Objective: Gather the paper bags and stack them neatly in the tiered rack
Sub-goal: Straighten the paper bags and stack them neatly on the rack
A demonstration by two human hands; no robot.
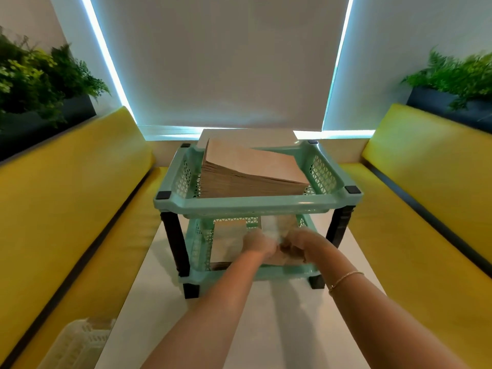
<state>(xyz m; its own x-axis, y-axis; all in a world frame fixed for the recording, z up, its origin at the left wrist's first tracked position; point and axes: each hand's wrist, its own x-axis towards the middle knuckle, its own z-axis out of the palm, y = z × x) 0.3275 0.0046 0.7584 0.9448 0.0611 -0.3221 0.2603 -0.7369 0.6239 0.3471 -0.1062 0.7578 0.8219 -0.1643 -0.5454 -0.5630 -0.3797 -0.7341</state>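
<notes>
A mint-green two-tier rack (255,205) with black legs stands on the white table (266,315). A thick stack of brown paper bags (250,169) fills its top tray, sloping down to the right. Both my hands reach into the lower tray. My left hand (259,242) and my right hand (299,246) are side by side, blurred, both gripping a bundle of brown paper bags (279,258) at the tray's right side. Another brown bag stack (229,243) lies in the lower tray's left side.
Yellow benches (66,209) (426,182) run along both sides of the table. A pale lattice basket (77,342) sits at the near left corner. Planters with green plants (40,83) stand behind the benches. A white blind covers the window ahead.
</notes>
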